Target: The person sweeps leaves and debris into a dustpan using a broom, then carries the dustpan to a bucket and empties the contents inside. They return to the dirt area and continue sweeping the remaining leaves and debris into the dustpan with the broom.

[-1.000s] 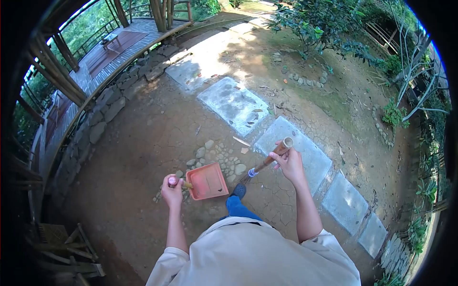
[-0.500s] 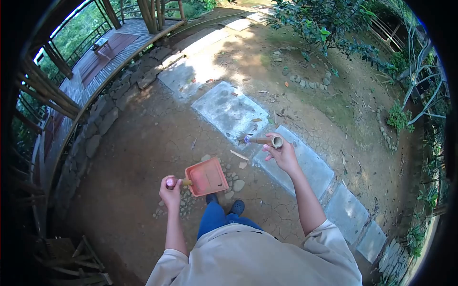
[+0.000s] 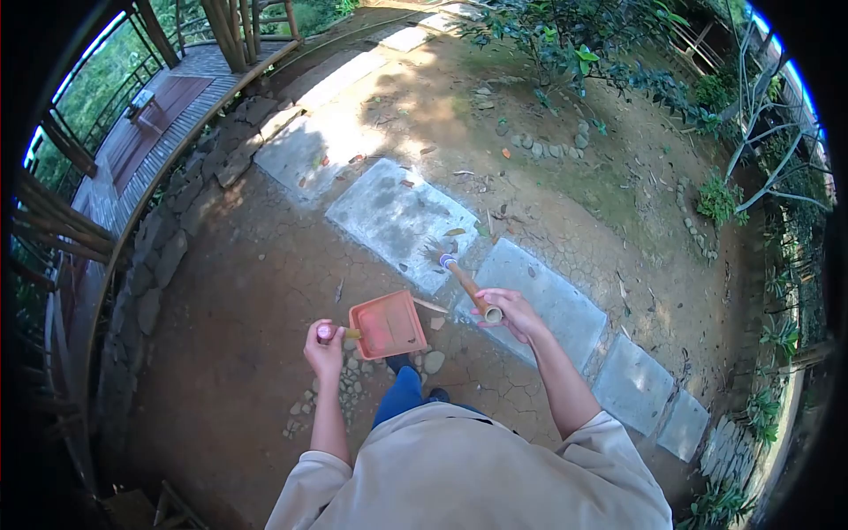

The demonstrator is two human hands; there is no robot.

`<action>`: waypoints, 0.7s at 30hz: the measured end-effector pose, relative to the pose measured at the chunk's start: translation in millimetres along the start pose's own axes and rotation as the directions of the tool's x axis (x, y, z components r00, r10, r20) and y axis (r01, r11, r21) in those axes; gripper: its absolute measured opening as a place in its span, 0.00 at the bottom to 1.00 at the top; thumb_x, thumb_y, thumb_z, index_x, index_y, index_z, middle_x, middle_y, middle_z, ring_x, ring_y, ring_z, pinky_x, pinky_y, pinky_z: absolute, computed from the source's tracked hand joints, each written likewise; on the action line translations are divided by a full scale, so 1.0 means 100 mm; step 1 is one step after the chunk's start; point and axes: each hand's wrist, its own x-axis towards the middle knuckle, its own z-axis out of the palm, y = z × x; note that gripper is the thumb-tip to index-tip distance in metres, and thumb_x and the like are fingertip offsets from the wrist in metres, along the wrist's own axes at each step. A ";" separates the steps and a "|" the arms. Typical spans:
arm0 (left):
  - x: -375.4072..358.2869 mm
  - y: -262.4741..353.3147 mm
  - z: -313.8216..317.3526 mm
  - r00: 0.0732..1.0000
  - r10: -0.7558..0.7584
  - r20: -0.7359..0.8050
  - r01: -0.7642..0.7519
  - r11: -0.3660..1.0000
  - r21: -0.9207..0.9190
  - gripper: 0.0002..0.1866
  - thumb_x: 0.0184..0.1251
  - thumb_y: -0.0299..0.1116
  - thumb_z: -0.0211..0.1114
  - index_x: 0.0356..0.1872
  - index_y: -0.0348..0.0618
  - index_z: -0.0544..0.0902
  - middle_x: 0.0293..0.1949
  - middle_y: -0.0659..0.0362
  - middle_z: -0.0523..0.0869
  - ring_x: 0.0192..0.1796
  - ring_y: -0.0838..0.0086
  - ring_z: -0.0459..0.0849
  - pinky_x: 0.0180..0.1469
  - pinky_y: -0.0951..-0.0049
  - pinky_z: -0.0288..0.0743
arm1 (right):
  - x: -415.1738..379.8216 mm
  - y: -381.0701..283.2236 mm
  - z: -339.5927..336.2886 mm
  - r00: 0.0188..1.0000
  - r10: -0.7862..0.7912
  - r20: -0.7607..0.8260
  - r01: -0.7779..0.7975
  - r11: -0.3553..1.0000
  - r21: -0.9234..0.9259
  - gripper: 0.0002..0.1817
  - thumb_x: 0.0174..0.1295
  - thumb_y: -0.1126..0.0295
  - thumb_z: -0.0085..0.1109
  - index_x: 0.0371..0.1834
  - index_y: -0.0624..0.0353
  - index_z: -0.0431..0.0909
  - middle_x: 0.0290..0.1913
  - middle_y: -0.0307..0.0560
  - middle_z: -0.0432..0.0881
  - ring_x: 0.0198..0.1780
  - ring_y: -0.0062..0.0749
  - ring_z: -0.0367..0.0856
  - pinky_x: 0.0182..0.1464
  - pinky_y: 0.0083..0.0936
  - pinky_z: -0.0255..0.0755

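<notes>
Orange plastic dustpan (image 3: 386, 324) held in the left hand (image 3: 325, 349), fingers wrapped round its pink-capped handle, pan level above the cracked dirt ground (image 3: 256, 291) and a patch of pebbles (image 3: 353, 375). The pan looks empty, so collecting has, by my judgement, barely started. Right hand (image 3: 512, 315) closed round the top end of a bamboo-handled broom (image 3: 461, 281); the shaft slants away from the body, bristles down at the edge of the nearest grey paving slab (image 3: 399, 221). Dry leaves (image 3: 455, 232) lie scattered on that slab and on the one beyond it; these remain unswept, as do bits of debris just beside the pan. Both arms bent, elbows near the torso, right forearm reaching forward, left wrist upright. A blue-trousered leg (image 3: 402, 395) steps between the hands.
</notes>
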 end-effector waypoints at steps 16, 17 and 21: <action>0.82 -0.10 0.76 0.987 -0.013 0.157 0.010 1.000 0.025 0.15 0.55 0.18 0.75 0.43 0.40 0.82 0.34 0.58 0.87 0.39 0.77 0.85 0.44 0.74 0.79 | 0.65 0.02 -0.24 0.960 0.117 -0.254 -0.249 0.772 -0.584 0.40 0.58 0.81 0.46 0.79 0.51 0.58 0.43 0.53 0.82 0.30 0.34 0.85 0.24 0.33 0.77; 0.81 -0.07 0.77 0.987 -0.008 0.158 0.005 1.000 0.025 0.15 0.55 0.18 0.75 0.43 0.40 0.82 0.35 0.59 0.87 0.39 0.77 0.85 0.44 0.74 0.79 | 0.70 0.05 -0.27 0.972 0.095 -0.215 -0.220 0.693 -0.686 0.40 0.58 0.80 0.44 0.80 0.49 0.56 0.42 0.55 0.82 0.28 0.36 0.84 0.24 0.32 0.78; 0.75 -0.02 0.79 0.991 -0.017 0.133 0.016 1.000 0.010 0.15 0.56 0.18 0.74 0.44 0.40 0.82 0.35 0.59 0.87 0.39 0.78 0.84 0.44 0.74 0.79 | 0.78 0.00 -0.39 0.942 0.297 -0.158 -0.276 0.416 -0.867 0.40 0.57 0.76 0.45 0.79 0.49 0.57 0.42 0.60 0.84 0.28 0.40 0.85 0.27 0.33 0.80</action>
